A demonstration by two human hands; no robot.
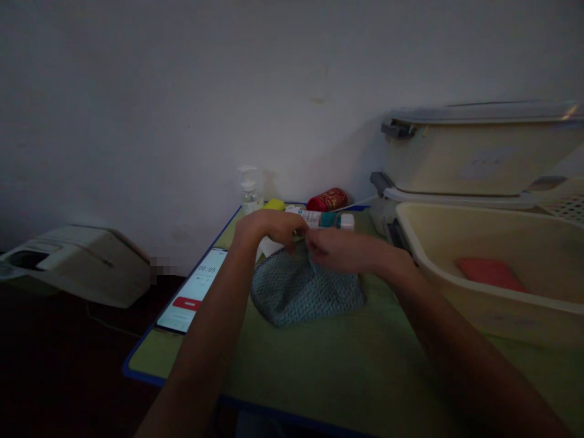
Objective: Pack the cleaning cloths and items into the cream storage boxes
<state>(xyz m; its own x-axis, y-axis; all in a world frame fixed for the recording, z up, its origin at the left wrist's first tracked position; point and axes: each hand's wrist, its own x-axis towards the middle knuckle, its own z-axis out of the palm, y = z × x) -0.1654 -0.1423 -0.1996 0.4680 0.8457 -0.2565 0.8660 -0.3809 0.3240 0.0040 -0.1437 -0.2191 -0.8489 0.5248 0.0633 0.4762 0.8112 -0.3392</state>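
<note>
A grey-blue textured cloth [310, 292] with a dark stitched edge lies on the table, its upper part lifted and bunched. My left hand [276, 228] bends over the cloth's far edge, fingers curled and pinched on it. From the other side my right hand [340, 248] pinches the cloth close beside the left fingertips. Just behind the hands lies a white and teal tube [326, 219]. The fingertips are dim and partly hidden, so the exact grip is hard to see.
A phone [196, 292] showing a timer lies on the table's left. A pump bottle [249, 188], a yellow object [274, 205] and a red can-shaped item [327, 199] stand along the wall. At right are an open cream bin [456, 292] with a red item [491, 274] and lidded boxes [474, 158].
</note>
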